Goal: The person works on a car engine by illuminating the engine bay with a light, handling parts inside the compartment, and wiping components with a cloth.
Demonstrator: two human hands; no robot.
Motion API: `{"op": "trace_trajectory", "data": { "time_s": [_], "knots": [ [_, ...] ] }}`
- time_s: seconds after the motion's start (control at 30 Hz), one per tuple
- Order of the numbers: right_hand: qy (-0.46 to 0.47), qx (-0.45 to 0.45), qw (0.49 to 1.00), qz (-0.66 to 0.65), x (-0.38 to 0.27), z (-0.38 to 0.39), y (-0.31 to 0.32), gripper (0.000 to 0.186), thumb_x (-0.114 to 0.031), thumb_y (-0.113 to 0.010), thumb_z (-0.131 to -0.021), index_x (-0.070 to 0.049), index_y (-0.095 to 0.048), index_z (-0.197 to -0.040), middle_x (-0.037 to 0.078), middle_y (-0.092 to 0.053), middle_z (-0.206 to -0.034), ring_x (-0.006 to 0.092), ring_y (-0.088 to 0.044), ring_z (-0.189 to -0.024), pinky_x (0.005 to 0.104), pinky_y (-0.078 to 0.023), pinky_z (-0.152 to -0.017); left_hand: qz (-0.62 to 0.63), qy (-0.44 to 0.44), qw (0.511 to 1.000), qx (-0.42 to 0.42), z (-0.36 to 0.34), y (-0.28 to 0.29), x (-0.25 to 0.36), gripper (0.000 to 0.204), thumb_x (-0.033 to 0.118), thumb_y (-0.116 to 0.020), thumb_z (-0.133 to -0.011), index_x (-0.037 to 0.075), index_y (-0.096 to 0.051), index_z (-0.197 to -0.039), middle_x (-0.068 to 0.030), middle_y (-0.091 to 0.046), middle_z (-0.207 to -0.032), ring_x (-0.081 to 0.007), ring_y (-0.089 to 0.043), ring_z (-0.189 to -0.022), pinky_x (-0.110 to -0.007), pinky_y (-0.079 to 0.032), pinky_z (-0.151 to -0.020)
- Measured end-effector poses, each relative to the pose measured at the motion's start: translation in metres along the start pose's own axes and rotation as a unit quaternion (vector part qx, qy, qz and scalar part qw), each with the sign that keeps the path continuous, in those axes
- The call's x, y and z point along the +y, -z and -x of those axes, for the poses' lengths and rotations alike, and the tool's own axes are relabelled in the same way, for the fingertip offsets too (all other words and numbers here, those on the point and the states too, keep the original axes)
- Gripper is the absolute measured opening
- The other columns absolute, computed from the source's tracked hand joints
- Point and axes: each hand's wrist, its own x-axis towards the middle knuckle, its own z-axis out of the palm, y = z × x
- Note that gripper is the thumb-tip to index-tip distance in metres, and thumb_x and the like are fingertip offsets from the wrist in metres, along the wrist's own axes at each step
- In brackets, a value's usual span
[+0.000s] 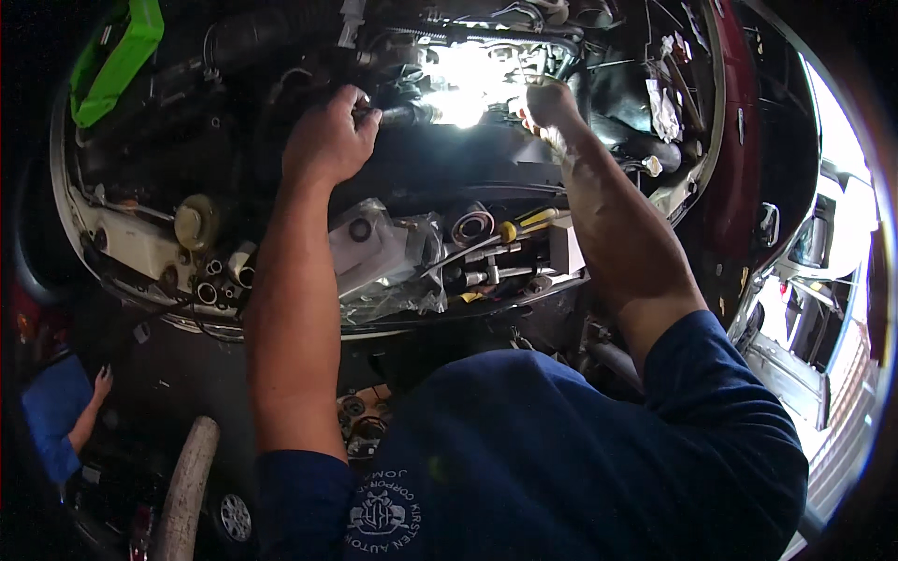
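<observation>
My left hand (332, 138) is closed around the rear end of a dark flashlight (402, 114). Its far end points right, into the engine bay, where a strong white glare washes out the engine parts (449, 56). On the other side of that glare, my right hand (552, 105) reaches in with its fingers curled together. What it grips is lost in the bright light and behind the hand. A thin metal piece stands up close to those fingertips. Below both hands runs a dark panel (430, 168) across the front of the bay.
On the front ledge lie a clear plastic bag (383, 257), a round roll (472, 224), a yellow-handled screwdriver (524, 224), several sockets and a small white box (565, 245). A green plastic piece (117, 61) is at upper left. Another person's arm (86, 421) shows at lower left.
</observation>
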Motion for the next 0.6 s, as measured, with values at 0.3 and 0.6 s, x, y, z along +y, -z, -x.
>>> {"op": "trace_trajectory", "data": {
  "time_s": [0.3, 0.6],
  "knots": [
    [-0.099, 0.040, 0.992, -0.067, 0.004, -0.021, -0.013, 0.012, -0.013, -0.051, -0.088, -0.007, -0.059, -0.083, 0.010, -0.057, -0.067, 0.0212, -0.052, -0.046, 0.0315, -0.039, -0.038, -0.013, -0.008, 1.000, 0.010, 0.002, -0.005, -0.007, 0.035, 0.035, -0.064, -0.085, 0.009, -0.060, -0.108, -0.0180, -0.067, -0.095, -0.0375, -0.065, -0.089, -0.044, -0.051, -0.077],
    [-0.108, 0.033, 0.993, -0.029, -0.019, 0.018, -0.007, 0.012, -0.010, -0.052, -0.085, -0.001, -0.060, -0.089, 0.013, -0.055, -0.059, 0.0193, -0.051, -0.042, 0.0293, -0.034, -0.033, -0.005, -0.025, 0.999, 0.025, -0.001, -0.007, -0.008, 0.034, 0.035, -0.064, -0.085, 0.010, -0.060, -0.107, -0.0186, -0.067, -0.092, -0.0374, -0.065, -0.086, -0.045, -0.051, -0.074]
  ]
}}
